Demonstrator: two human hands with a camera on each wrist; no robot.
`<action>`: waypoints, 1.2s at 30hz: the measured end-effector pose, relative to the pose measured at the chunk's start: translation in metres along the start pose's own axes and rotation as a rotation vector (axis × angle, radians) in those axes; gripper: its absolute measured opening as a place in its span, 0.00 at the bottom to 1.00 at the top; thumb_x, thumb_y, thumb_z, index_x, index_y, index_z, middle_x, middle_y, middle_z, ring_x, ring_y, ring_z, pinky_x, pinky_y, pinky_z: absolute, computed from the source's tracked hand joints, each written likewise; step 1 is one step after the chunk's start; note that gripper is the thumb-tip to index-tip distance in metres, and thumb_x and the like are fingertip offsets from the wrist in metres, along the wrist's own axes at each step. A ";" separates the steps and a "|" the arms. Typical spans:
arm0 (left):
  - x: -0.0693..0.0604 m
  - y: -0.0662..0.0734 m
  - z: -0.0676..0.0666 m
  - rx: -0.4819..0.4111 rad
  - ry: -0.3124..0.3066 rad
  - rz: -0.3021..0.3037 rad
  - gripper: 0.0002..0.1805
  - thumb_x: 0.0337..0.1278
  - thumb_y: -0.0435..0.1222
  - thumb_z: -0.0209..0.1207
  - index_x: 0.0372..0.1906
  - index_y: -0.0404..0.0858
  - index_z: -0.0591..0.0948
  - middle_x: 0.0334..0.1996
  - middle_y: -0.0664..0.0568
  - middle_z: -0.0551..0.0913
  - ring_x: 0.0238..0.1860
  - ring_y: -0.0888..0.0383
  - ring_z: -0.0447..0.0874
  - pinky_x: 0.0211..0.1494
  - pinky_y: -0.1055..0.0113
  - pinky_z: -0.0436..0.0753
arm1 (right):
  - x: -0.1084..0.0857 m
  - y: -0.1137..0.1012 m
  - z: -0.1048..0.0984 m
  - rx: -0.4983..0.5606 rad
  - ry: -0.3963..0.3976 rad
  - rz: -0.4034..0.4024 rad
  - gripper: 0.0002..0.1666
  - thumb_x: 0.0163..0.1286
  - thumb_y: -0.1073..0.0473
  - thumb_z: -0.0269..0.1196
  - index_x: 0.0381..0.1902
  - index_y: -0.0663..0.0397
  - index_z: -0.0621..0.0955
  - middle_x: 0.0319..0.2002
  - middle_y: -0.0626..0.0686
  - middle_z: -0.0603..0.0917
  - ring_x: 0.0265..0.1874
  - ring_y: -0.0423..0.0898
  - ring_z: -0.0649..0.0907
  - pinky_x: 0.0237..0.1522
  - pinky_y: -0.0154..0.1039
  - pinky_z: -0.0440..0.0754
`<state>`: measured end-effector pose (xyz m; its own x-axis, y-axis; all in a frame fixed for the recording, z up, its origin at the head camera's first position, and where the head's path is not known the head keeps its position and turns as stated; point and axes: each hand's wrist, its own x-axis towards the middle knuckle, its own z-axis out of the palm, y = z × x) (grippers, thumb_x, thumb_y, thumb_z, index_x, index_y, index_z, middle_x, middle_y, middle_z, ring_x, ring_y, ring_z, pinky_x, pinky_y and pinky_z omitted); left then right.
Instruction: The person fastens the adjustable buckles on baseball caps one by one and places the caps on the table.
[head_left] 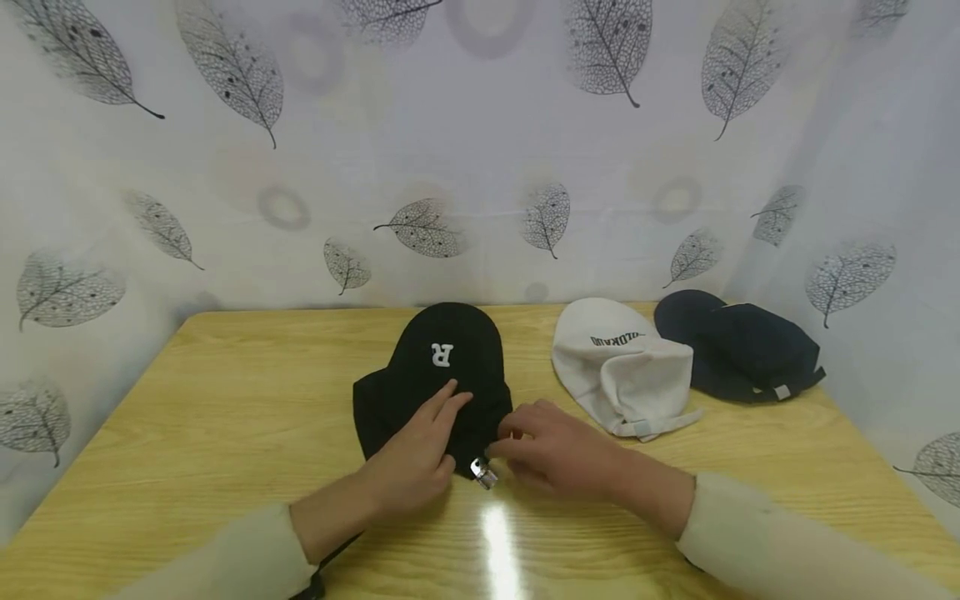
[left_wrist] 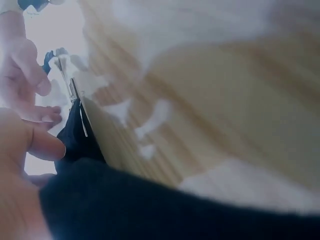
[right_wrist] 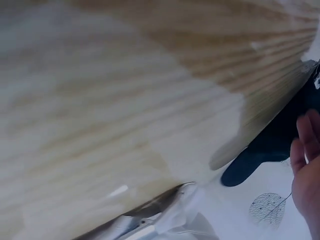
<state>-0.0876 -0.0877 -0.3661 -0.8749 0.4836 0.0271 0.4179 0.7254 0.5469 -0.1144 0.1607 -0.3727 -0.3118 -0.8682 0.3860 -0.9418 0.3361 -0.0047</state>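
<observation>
A black cap [head_left: 450, 333] with a white letter R lies folded flat on the table, a silver metal buckle [head_left: 484, 474] at its near end. My left hand [head_left: 416, 450] rests on the cap, its fingers extended over the fabric below the letter. Beside the cap's right edge, close to the buckle, is my right hand [head_left: 562, 450], its fingers bent and its thumb apart from them in the left wrist view. No fabric shows plainly between them. The right wrist view has the right hand [right_wrist: 307, 165] in front of the dark cap [right_wrist: 270, 140].
To the right lies a cream cap [head_left: 600, 333] with dark lettering and a strap. A navy cap [head_left: 757, 350] lies behind it, toward the table's right edge. The wooden table [head_left: 225, 400] meets a leaf-patterned curtain [head_left: 465, 150] at the back.
</observation>
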 end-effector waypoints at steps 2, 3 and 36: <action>0.004 0.004 0.001 -0.006 -0.013 0.019 0.37 0.60 0.28 0.51 0.76 0.38 0.58 0.79 0.41 0.50 0.78 0.46 0.53 0.73 0.48 0.66 | 0.003 0.000 -0.001 0.016 -0.054 -0.046 0.17 0.66 0.57 0.66 0.53 0.39 0.84 0.41 0.43 0.80 0.37 0.39 0.77 0.39 0.33 0.74; 0.006 0.005 0.001 -0.008 -0.016 0.028 0.37 0.61 0.28 0.50 0.76 0.39 0.58 0.79 0.41 0.50 0.78 0.46 0.53 0.73 0.49 0.66 | 0.004 0.000 -0.001 0.016 -0.078 -0.068 0.17 0.67 0.55 0.65 0.54 0.37 0.84 0.39 0.42 0.80 0.36 0.38 0.76 0.39 0.33 0.74; -0.033 -0.043 -0.046 0.221 0.034 0.806 0.26 0.34 0.20 0.62 0.40 0.50 0.84 0.40 0.64 0.82 0.42 0.67 0.78 0.51 0.75 0.77 | -0.001 0.003 0.001 -0.051 -0.114 -0.229 0.22 0.65 0.58 0.64 0.55 0.30 0.83 0.37 0.40 0.77 0.35 0.36 0.72 0.37 0.27 0.68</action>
<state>-0.0874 -0.1570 -0.3522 -0.2929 0.8829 0.3669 0.9541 0.2447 0.1728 -0.1172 0.1622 -0.3738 -0.1057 -0.9585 0.2648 -0.9829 0.1412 0.1186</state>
